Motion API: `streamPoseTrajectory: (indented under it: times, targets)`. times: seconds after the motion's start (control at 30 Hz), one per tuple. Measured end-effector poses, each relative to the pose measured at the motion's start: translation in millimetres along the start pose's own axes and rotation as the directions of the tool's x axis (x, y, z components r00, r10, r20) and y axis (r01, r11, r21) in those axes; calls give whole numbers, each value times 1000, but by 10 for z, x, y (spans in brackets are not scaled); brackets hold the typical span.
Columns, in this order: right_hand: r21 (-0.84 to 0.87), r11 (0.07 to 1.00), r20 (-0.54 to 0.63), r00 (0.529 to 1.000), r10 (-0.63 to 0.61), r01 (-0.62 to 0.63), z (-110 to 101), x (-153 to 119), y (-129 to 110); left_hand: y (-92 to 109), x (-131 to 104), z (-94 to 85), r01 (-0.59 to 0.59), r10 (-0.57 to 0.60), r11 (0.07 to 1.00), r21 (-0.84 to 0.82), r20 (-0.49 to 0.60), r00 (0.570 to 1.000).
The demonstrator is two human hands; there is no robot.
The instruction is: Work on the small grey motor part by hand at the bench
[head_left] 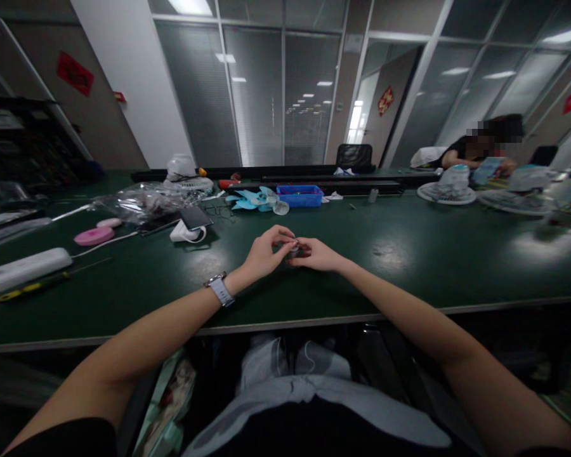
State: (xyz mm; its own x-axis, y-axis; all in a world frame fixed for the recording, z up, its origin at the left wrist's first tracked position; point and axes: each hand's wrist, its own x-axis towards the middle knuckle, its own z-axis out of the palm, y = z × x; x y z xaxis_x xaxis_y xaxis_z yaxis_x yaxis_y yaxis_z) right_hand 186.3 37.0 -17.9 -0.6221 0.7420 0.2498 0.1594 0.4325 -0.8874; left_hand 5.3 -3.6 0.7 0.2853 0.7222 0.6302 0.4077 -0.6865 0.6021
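The left hand point(269, 249) and the right hand point(320, 254) meet over the near half of the green tabletop point(333, 295), their fingertips drawn together around a small piece point(294, 247). The left thumb and forefinger look pinched on it from one side, while the right hand's bent fingers seem to close on it from the other. The piece thus lies to the right of the left palm and to the left of the right palm, in the narrow space where the fingertips meet, and neither hand is clearly nearer. Its long axis cannot be told, since the fingers cover most of it; what shows is small and pale with a faint glint, too blurred to name. A wristwatch point(219, 289) sits on the left wrist. Beyond the hands, near the middle of the tabletop, lie light-blue fan blades point(253, 199), with a blue plastic basket point(299, 199) just to their right. To the left of the hands are a white adapter point(184, 233) and, farther out, a pink roll point(94, 237) and a white power strip point(23, 273). Well off to the right, a co-worker point(450, 158) leans over the far side, behind a white fan part point(450, 184).
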Motion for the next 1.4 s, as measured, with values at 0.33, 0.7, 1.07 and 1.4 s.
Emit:
streamPoseTrajectory:
  times: [0.33, 0.7, 1.07, 1.4]
  targets:
    - [-28, 1000, 13, 1000, -2, 2, -9, -6, 22, -76, 18, 20, 75, -65, 984, -163, 65, 996]
    - [-20, 1000, 51, 999, -2, 3, 38, -49, -98, 18, -25, 31, 80, -83, 996, -33, -82, 993]
    - [-114, 993, 66, 998, -9, 17, 33, -72, -133, 6, 102, -164, 153, -154, 988, -15, -61, 986]
    - [-372, 928, 98, 995, 13, 24, -24, -101, -140, -200, 180, -625, 236, -234, 972, 18, -75, 969]
